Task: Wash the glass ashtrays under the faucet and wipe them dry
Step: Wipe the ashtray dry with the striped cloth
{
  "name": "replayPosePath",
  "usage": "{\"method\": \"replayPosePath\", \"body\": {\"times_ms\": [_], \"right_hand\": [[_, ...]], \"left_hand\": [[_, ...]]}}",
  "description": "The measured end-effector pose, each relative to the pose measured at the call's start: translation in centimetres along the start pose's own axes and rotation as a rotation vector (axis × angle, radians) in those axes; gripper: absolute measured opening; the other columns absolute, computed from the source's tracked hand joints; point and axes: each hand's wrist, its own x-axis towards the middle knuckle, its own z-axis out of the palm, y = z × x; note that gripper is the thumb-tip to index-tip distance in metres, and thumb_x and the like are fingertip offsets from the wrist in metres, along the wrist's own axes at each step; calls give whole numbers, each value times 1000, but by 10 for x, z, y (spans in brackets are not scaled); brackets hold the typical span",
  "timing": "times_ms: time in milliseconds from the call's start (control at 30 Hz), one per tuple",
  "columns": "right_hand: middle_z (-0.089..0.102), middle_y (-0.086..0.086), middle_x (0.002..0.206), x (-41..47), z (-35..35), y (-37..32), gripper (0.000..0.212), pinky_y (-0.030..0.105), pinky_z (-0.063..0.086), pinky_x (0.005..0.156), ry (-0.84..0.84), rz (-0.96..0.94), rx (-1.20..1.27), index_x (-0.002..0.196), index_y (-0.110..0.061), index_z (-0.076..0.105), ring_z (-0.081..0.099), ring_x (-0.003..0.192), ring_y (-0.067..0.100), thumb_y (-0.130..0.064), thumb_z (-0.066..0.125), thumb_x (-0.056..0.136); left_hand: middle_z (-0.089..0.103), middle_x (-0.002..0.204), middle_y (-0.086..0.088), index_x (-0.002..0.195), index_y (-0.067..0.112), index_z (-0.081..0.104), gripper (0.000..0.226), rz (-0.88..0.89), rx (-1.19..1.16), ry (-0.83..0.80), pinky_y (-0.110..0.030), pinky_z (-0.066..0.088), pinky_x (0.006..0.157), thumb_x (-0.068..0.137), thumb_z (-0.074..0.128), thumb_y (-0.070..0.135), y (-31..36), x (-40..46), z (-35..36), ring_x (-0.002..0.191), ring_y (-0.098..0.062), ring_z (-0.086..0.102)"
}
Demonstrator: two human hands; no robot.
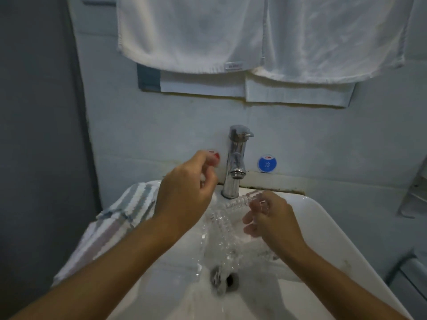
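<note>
Your right hand (272, 218) pinches the glass ashtray (233, 204) under the faucet (235, 162), above the white sink (323, 227). Your left hand (184, 190) hovers with fingers curled, holding nothing. A striped towel (115, 218) lies on the sink's left edge; white towels (189, 35) hang on the wall.

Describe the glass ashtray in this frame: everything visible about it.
The ashtray is clear, colourless glass with a ribbed or notched rim that catches the light. It is tilted on edge over the white sink, below and in front of the chrome faucet. The right hand grips its right side, fingers curled around the edge. Water runs over it and streams off toward the drain. The left hand is raised beside the faucet, not touching it. Its transparency and the water blur its full outline.
</note>
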Motion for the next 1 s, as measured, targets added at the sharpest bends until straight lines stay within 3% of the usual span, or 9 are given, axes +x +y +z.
{"method": "replayPosePath", "body": {"times_ms": [200, 333, 400, 500, 600, 733, 800, 900, 1000], "right_hand": [[73, 1, 82, -4, -8, 0, 28, 22, 56, 61, 5, -596, -480, 105, -14, 62, 68, 67, 13, 1, 73, 85], [69, 3, 69, -9, -12, -13, 13, 13, 48, 58, 61, -1083, -668, 96, -7, 68, 63, 54, 13, -7, 71, 84], [69, 2, 69, -12, -17, -16, 15, 9, 44, 60, 122, -1070, -601, 100, -14, 63, 62, 54, 13, -7, 61, 88], [69, 3, 69, -23, -25, -13, 37, 24, 52, 50, 169, -1018, -568, 103, -20, 58, 62, 52, 18, 9, 62, 80], [69, 2, 70, -40, -26, -13, 25, 19, 51, 61, 175, -1022, -526, 101, -20, 61, 61, 55, 12, -8, 49, 83], [72, 8, 74, -48, -28, -8, 28, 19, 47, 72, 165, -1028, -566, 100, -21, 61, 55, 68, 7, -25, 34, 100], [72, 9, 74, -49, -28, -9, 28, 22, 44, 78, 190, -998, -560, 99, -18, 65, 54, 65, 6, -22, 38, 95], [70, 3, 68, -49, -25, -8, 23, 19, 45, 70, 210, -962, -518, 97, -15, 66, 54, 58, 5, -7, 51, 82], [70, 0, 66, -52, -22, -5, 52, 16, 48, 64, 139, -951, -575, 101, -19, 62, 63, 50, 12, 17, 74, 66]], "left_hand": [[60, 65, 4, 84, 22, 56, 21, -310, -55, -68, -39, 48, 51, 98, 44, 12, -32, -35, 9, 54, -15, 56], [43, 60, 3, 69, 20, 39, 33, -349, 44, -127, -36, 36, 57, 102, 37, 15, -28, -35, 10, 60, -25, 48], [53, 66, -2, 75, 14, 47, 28, -373, 99, -181, -36, 37, 59, 101, 36, 15, -29, -36, 10, 67, -28, 55], [65, 84, -9, 90, 11, 57, 22, -394, 145, -250, -34, 38, 61, 99, 37, 12, -29, -36, 6, 78, -30, 62], [67, 92, -9, 97, 12, 60, 18, -418, 133, -286, -34, 44, 66, 96, 41, 10, -22, -32, -4, 86, -30, 64], [67, 89, 1, 97, 19, 63, 12, -552, -130, -28, -40, 55, 78, 92, 52, 16, -15, -41, -44, 86, -22, 64], [68, 105, 0, 105, 21, 65, 17, -568, 102, -3, -41, 51, 90, 93, 55, 27, -30, -51, -74, 101, -24, 61], [59, 129, -12, 121, 13, 58, 46, -835, 466, -244, -40, 43, 100, 95, 48, 49, -81, -62, -118, 118, -35, 53], [65, 90, -10, 102, 12, 64, 65, -1243, -160, -416, -30, 43, 75, 69, 63, 68, -108, -69, -146, 79, -25, 59]]}}
